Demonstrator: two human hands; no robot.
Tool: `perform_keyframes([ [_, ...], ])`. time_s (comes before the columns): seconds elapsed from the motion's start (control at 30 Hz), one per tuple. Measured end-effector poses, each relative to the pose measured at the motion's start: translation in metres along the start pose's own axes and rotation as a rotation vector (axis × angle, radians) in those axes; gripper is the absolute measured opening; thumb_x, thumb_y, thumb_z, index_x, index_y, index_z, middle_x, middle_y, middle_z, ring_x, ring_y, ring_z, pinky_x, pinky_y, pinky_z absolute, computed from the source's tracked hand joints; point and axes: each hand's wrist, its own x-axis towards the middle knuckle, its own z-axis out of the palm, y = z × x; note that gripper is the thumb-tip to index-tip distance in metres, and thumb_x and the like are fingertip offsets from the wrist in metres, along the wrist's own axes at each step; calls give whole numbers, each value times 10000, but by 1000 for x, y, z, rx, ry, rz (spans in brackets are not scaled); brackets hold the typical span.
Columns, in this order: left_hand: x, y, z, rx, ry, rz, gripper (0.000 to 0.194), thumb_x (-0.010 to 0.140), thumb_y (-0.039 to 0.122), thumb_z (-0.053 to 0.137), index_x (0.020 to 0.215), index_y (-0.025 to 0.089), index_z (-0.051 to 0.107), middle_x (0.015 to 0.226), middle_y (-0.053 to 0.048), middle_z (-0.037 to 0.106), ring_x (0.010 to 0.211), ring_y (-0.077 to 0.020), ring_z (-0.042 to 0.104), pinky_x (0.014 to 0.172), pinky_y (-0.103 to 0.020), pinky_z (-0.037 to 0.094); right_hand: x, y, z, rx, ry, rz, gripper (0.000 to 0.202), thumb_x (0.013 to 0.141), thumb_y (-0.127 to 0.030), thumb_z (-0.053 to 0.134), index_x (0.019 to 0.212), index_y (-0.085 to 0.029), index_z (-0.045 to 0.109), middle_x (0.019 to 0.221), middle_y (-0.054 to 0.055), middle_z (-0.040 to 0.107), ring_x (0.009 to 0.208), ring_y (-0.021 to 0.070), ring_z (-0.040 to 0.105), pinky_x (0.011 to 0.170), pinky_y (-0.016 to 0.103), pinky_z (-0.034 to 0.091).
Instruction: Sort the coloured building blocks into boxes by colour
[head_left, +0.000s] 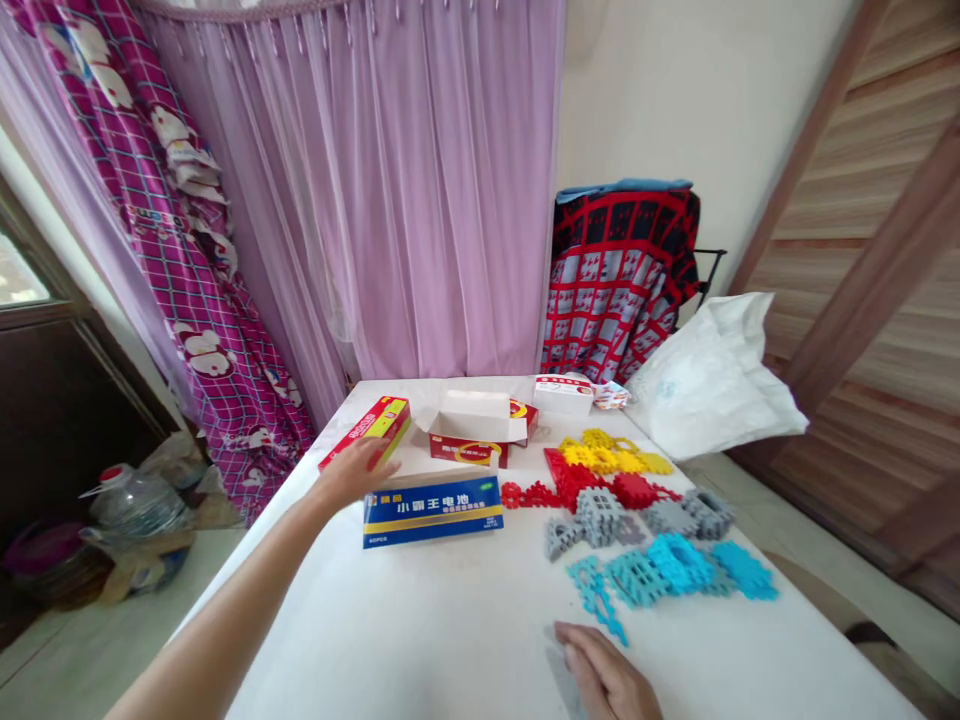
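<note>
My left hand (pixel 358 474) reaches over the table's left side, fingers stretched out and apart. It is between a long red and yellow box (pixel 365 428) behind it and a blue battery box (pixel 433 512) beside it. Whether the fingertips touch either box I cannot tell. Near the front edge, my right hand (pixel 606 672) rests with its fingers curled together; what they hold, if anything, is hidden. A greyish patch lies beside it, perhaps a shadow. Beyond that hand lie light blue interlocking plastic pieces (pixel 679 565).
Grey pieces (pixel 598 512), red pieces (pixel 577 485) and yellow pieces (pixel 600 452) lie sorted by colour on the white table (pixel 420 620). Behind stand an open dark red box (pixel 469 453) and a white box (pixel 564 396). A white bag (pixel 712 380) leans at the right edge.
</note>
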Motion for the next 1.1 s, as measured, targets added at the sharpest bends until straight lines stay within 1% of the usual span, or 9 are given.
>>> perform_keyframes([
  [0.1, -37, 33, 11, 22, -124, 175, 518, 808, 465, 570, 1291, 280, 547, 1234, -43, 657, 1121, -255, 612, 926, -320, 469, 3, -17, 0, -15, 58, -7, 331, 938, -385, 447, 955, -200, 721, 905, 95, 742, 849, 186, 706, 778, 242, 570],
  [0.2, -65, 57, 22, 92, -169, 200, 306, 815, 307, 510, 1048, 207, 680, 1039, -124, 722, 981, -332, 666, 823, -427, 498, 4, -23, 0, -33, 52, -3, 327, 954, -334, 415, 968, -187, 707, 896, 94, 730, 851, 178, 691, 783, 256, 552],
  [0.3, -82, 77, 31, 119, -202, 232, 255, 833, 264, 453, 926, 221, 687, 960, -113, 735, 931, -314, 681, 815, -440, 498, 4, -23, -1, -34, 27, 12, 330, 958, -309, 399, 981, -175, 700, 897, 96, 721, 859, 178, 679, 787, 268, 529],
  [0.57, -101, 142, 49, -55, -291, 190, 317, 858, 234, 413, 1080, 161, 627, 1056, -159, 706, 1016, -286, 661, 905, -417, 488, 6, -28, -4, 51, 10, 40, 282, 920, -254, 432, 929, -174, 702, 878, 87, 716, 838, 171, 658, 771, 271, 490],
  [0.77, -99, 185, 48, -359, -471, 140, 448, 888, 410, 356, 1200, 165, 563, 1034, -104, 716, 726, -193, 705, 525, -260, 552, 6, -29, -6, 56, 35, 29, 268, 877, -195, 435, 914, -172, 699, 856, 83, 711, 818, 175, 656, 763, 276, 492],
  [0.83, -99, 188, 41, -404, -481, 150, 489, 874, 449, 371, 1235, 180, 561, 1100, -103, 703, 780, -208, 708, 519, -263, 556, 6, -27, -5, 66, 61, 39, 267, 871, -187, 434, 920, -169, 695, 852, 84, 710, 817, 178, 657, 762, 279, 495],
  [0.93, -109, 179, 36, -397, -393, 231, 479, 864, 489, 399, 1186, 223, 633, 1155, -77, 698, 975, -250, 685, 728, -313, 576, 7, -25, -4, 92, 132, 71, 260, 879, -208, 439, 962, -166, 681, 878, 89, 716, 825, 180, 663, 760, 278, 498],
  [1.0, -122, 163, 40, -351, -267, 347, 453, 864, 529, 422, 1128, 268, 682, 1127, -44, 718, 1059, -254, 658, 911, -338, 519, 7, -23, -3, 107, 157, 82, 255, 880, -220, 447, 994, -164, 668, 890, 88, 718, 821, 179, 665, 756, 275, 499],
  [1.1, -142, 128, 60, -302, -143, 395, 465, 822, 604, 502, 1145, 319, 678, 1127, -26, 720, 1038, -262, 669, 907, -364, 532, 7, -23, -3, 104, 137, 84, 250, 873, -204, 450, 1009, -169, 656, 866, 74, 716, 789, 170, 664, 739, 267, 497],
])
